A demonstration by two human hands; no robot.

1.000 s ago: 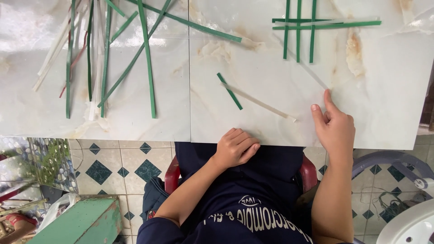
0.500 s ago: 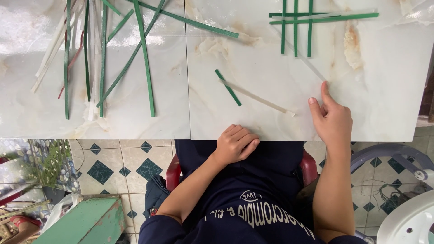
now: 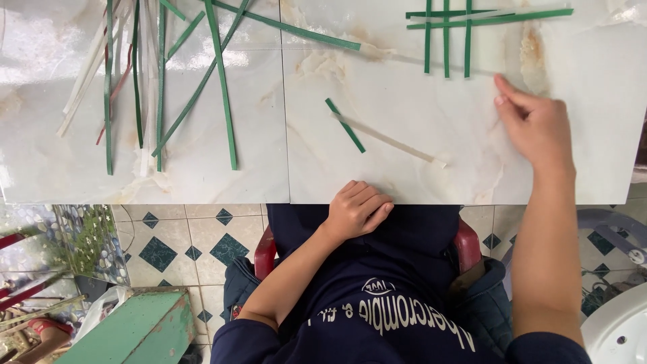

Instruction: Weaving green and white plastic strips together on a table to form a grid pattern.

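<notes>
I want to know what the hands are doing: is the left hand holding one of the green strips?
No, the left hand rests curled at the near edge of the white table, empty and apart from the green strips.

A glossy white marble-patterned worktop [image 3: 202, 175] reflects bright light. Below it lies a floor [image 3: 195, 236] of pale tiles with dark green diamonds. A worn green wooden bench [image 3: 135, 330] stands lower left, a white plastic stool [image 3: 620, 334] lower right.
</notes>
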